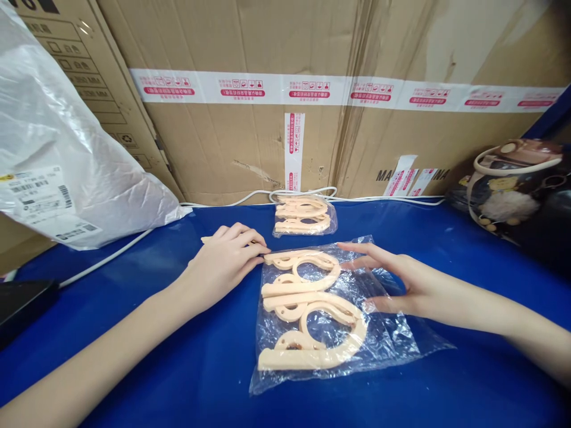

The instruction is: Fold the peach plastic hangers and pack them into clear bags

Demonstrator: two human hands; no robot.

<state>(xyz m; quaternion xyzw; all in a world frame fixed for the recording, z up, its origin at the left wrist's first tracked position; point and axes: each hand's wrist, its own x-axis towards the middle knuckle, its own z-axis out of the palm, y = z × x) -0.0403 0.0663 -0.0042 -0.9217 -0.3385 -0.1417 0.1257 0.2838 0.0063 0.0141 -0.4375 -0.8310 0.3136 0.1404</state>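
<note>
A clear plastic bag (392,324) lies flat on the blue table, with beige folding hangers (312,359) inside it. My left hand (225,255) is at the bag's upper left corner, its fingers curled over a beige piece that looks like another folding hanger (206,239). Most of that piece is hidden under the hand. On the bag's right side rests my right hand (401,279), thumb and fingers spread apart, the fingertips touching the plastic. Farther back, a smaller clear bag (333,221) holds more beige hangers (303,215).
Large cardboard boxes (232,142) stand along the back of the blue table (178,368). A white cable (392,200) runs along their base. To the left is a white plastic parcel (89,160) above a black object (27,303); a dark bag with a fluffy pompom (508,205) sits at right.
</note>
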